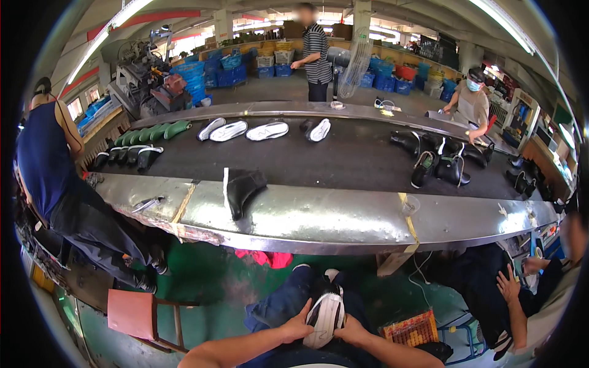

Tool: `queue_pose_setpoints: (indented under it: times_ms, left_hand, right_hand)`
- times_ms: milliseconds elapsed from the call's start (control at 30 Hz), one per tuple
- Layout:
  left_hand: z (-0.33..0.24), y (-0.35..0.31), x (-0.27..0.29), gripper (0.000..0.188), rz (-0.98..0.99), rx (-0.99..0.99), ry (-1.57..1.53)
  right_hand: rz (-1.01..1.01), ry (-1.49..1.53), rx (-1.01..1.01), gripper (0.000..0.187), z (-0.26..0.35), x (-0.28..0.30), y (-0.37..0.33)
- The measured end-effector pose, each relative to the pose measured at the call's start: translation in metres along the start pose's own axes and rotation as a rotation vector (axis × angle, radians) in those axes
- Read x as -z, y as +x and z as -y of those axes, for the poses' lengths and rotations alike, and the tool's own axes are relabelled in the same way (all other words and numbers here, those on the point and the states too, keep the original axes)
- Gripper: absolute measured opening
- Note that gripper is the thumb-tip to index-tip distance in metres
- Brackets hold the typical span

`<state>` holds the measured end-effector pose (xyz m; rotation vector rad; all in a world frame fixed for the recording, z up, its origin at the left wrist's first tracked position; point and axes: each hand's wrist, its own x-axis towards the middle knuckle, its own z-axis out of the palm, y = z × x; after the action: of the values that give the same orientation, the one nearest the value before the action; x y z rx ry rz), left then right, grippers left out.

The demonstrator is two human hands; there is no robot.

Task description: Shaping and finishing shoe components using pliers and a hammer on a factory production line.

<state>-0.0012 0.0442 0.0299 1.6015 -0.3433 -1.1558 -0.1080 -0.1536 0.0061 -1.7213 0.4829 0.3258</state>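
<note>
Between my knees I hold a shoe, its pale sole facing up and its dark upper showing along the edges. My left hand grips one side of it, and my right hand presses on the other side, fingers partly hidden beneath. Ahead of me, on the metal edge of the bench, stands a black shoe upper with a white strip along its edge. Several shoes with white soles turned up, such as a shoe, lie on the dark conveyor belt beyond.
Green shoe lasts and black uppers sit at the belt's left; black shoes group at its right. A stool stands left, a beaded seat right. People work on both sides, and another person stands near a fan.
</note>
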Motion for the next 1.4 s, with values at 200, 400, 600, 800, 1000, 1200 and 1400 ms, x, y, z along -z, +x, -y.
queue_pose_setpoints:
  times_ms: [200, 400, 600, 800, 1000, 1200, 1400]
  left_hand:
    - [0.032, 0.027, -0.002, 0.106, 0.077, 0.008, -0.265]
    - [0.014, 0.032, 0.003, 0.111, 0.16, -0.147, 0.027]
    - [0.014, 0.029, -0.011, 0.115, 0.096, -0.095, 0.288]
    - [0.033, 0.022, -0.02, 0.112, 0.124, -0.072, 0.299]
    - [0.029, 0.014, -0.025, 0.111, 0.079, -0.092, 0.591]
    - [0.037, 0.021, -0.017, 0.101, 0.104, -0.125, 0.465]
    - [0.03, 0.031, -0.029, 0.069, -0.098, 0.046, -0.746]
  right_hand:
    - [0.072, -0.043, -0.031, 0.037, -0.008, 0.012, 0.001]
    - [-0.091, -0.373, 0.02, 0.023, 0.01, 0.079, -0.025]
    - [0.131, -0.561, -0.027, 0.051, 0.046, 0.086, -0.077]
    - [0.197, -0.791, 0.198, 0.06, 0.043, 0.063, -0.08]
    - [0.317, -1.174, 0.015, 0.048, 0.108, 0.051, -0.046]
    - [0.635, -1.307, -0.146, 0.027, 0.15, 0.054, -0.016]
    - [0.503, -1.228, 0.084, 0.02, 0.083, 0.068, -0.002]
